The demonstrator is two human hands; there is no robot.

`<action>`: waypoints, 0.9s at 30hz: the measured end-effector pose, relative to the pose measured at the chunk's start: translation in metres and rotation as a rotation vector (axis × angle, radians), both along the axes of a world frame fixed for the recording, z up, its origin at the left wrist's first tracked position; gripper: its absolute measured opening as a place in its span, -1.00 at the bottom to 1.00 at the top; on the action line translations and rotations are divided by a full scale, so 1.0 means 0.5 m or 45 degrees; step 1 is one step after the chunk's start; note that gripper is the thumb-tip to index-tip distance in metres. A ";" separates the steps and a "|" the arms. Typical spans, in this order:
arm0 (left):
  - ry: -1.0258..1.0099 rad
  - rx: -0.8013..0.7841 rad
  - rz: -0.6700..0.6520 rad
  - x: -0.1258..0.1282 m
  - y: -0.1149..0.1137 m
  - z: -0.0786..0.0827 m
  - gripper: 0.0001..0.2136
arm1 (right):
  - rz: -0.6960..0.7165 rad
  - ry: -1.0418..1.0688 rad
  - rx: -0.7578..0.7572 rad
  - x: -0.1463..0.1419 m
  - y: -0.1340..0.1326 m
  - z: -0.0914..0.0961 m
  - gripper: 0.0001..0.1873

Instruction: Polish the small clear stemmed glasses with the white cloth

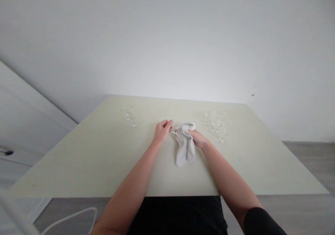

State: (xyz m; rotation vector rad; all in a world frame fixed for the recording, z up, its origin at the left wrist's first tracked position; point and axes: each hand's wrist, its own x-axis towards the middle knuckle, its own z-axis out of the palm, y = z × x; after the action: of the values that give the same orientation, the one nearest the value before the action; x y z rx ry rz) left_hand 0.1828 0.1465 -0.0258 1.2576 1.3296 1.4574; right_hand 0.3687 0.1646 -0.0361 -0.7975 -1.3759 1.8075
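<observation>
Our left hand point(162, 132) pinches a stemmed glass point(174, 131) between the table's point(104, 161) side edges. Our right hand point(199, 138) clasps a cloth point(185, 151) around it.

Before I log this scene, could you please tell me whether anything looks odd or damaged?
A small dark mark on the pale wall, near the back right corner of the table, stands out against the plain surface; its cause is unclear.
</observation>
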 end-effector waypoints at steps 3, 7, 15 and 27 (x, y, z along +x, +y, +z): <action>-0.227 -0.047 0.070 0.009 0.001 0.001 -0.64 | -0.168 0.149 -0.123 -0.017 -0.006 0.003 -0.42; -0.216 -0.047 -0.080 0.028 -0.002 -0.008 -0.70 | -0.285 0.120 0.025 -0.044 -0.018 0.000 -0.46; 0.081 0.126 -0.253 0.026 -0.008 0.000 -0.73 | -0.683 -0.090 0.450 -0.036 0.002 -0.016 -0.73; -0.482 0.065 -0.404 0.018 -0.024 0.018 -0.34 | 0.068 -0.159 0.335 -0.034 -0.033 -0.007 -0.67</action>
State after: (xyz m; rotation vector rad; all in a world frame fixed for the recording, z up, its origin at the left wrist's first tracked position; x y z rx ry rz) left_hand 0.1916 0.1344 -0.0167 1.0969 0.8077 1.4188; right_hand 0.3516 0.1480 -0.0398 -0.7488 -1.6889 1.5940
